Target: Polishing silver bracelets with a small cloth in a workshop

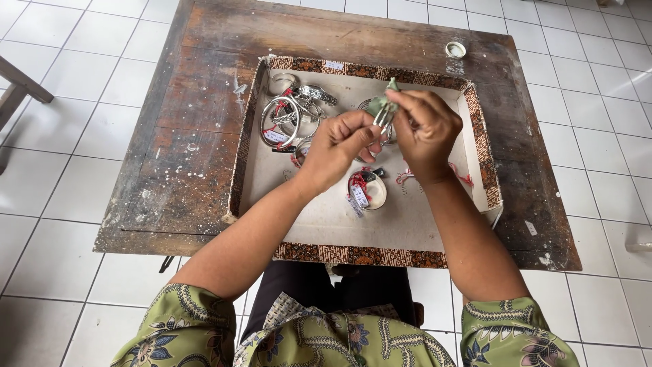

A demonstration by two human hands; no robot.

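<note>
My left hand [337, 146] and my right hand [425, 130] meet above a shallow tray. Between their fingertips they hold a silver bangle [383, 122], and a small grey-green cloth [384, 102] is pinched against it by my right hand. Below the hands, inside the tray, lie several silver bangles [284, 119] with red strings and white tags. Another tagged bangle [367, 188] lies just under my left wrist. Red string [465, 178] shows beside my right wrist.
The tray [353, 255] has a patterned brown border and pale floor, and rests on a worn wooden table [183, 149]. A small round white lid [456, 49] sits at the table's far right. White floor tiles surround the table; a wooden furniture leg [17, 88] stands at left.
</note>
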